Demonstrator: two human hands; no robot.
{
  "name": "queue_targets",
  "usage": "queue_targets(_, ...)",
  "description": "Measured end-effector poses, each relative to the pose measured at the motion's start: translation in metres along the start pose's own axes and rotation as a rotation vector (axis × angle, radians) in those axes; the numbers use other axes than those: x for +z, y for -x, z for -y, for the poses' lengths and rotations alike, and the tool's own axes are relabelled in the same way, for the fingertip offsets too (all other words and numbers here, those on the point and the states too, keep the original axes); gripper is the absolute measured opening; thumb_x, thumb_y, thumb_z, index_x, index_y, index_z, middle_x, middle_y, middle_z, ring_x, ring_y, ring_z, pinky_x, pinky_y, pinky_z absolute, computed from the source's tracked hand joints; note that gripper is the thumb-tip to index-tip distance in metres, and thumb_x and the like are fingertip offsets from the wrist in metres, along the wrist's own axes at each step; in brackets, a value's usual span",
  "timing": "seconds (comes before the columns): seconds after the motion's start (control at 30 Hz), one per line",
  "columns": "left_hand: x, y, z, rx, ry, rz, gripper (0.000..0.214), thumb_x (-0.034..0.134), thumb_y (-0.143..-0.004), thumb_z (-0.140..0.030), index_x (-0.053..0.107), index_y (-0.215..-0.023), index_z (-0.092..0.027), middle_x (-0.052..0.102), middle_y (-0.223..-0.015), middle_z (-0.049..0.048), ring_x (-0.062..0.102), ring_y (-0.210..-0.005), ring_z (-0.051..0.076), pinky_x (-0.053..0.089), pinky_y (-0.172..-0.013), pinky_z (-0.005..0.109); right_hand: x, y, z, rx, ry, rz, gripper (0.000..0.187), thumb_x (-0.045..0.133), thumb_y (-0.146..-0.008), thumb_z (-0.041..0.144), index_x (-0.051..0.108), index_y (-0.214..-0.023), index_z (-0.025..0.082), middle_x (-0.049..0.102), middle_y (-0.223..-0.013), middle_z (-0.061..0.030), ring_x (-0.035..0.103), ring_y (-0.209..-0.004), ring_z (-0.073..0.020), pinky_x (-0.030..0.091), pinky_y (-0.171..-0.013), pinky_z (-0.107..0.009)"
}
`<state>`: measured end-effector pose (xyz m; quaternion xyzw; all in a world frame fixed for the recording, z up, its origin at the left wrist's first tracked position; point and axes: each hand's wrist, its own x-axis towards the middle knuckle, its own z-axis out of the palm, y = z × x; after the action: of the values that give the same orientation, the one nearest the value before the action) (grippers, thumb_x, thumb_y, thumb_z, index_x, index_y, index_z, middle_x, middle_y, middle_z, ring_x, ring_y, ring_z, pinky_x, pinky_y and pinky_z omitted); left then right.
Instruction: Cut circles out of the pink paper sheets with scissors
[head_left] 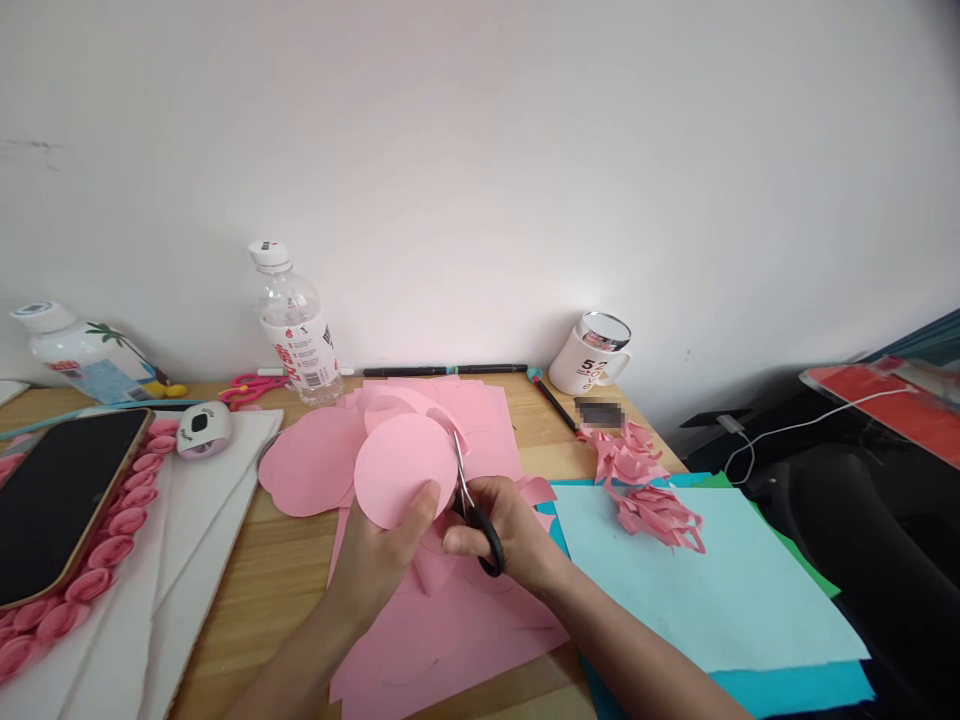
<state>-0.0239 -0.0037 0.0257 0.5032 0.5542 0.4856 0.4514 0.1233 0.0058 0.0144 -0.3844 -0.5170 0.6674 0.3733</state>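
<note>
In my left hand (386, 555) is a round piece of pink paper (401, 465), pinched at its lower edge with the thumb on top. My right hand (506, 535) grips black-handled scissors (489, 545), their metal blades pointing up along the right edge of the circle. A curved strip of pink paper arches above the circle near the blade tips. Beneath both hands lie pink paper sheets (397, 640). More rounded pink cutouts (311, 460) rest to the left of the circle.
Crumpled pink scraps (656, 515) lie on light blue paper (720, 590) at right. A mug (585, 360), a clear bottle (296, 335) and pens (420, 371) stand or lie by the wall. At left, a phone (67, 500) rests over pink paper coils near a small white device (202, 430).
</note>
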Motion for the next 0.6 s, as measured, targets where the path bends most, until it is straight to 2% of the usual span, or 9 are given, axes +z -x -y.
queue_targets(0.23, -0.0011, 0.0005, 0.0029, 0.004, 0.002, 0.002, 0.049, 0.063, -0.073, -0.044, 0.06, -0.114, -0.017, 0.071, -0.099, 0.0105, 0.064, -0.102, 0.028, 0.054, -0.084, 0.037, -0.0004, 0.0004, -0.0004, 0.022, 0.031, -0.031, 0.058, 0.083, -0.043, 0.059, 0.045, -0.056, 0.017, 0.033, -0.049, 0.0077, 0.025, -0.048, -0.006, 0.02, -0.043, -0.022)
queue_targets(0.4, -0.0006, -0.0005, 0.0022, 0.003, -0.011, -0.032, 0.052, 0.065, -0.071, -0.044, 0.059, -0.114, -0.017, 0.071, -0.102, 0.011, 0.064, -0.102, 0.029, 0.054, -0.083, 0.038, -0.0016, 0.0002, 0.0, -0.006, 0.009, 0.02, 0.054, 0.083, -0.046, 0.056, 0.047, -0.058, 0.017, 0.037, -0.052, 0.0067, 0.027, -0.05, -0.0069, 0.021, -0.045, -0.022)
queue_targets(0.6, 0.0, -0.0005, 0.0026, -0.008, 0.015, -0.033, 0.053, 0.061, -0.074, -0.045, 0.057, -0.118, -0.016, 0.071, -0.099, 0.0109, 0.066, -0.099, 0.028, 0.055, -0.08, 0.037, -0.0026, 0.0005, -0.0004, -0.027, 0.003, 0.037, 0.05, 0.083, -0.051, 0.052, 0.052, -0.065, 0.016, 0.041, -0.056, 0.005, 0.029, -0.052, -0.0077, 0.021, -0.046, -0.023)
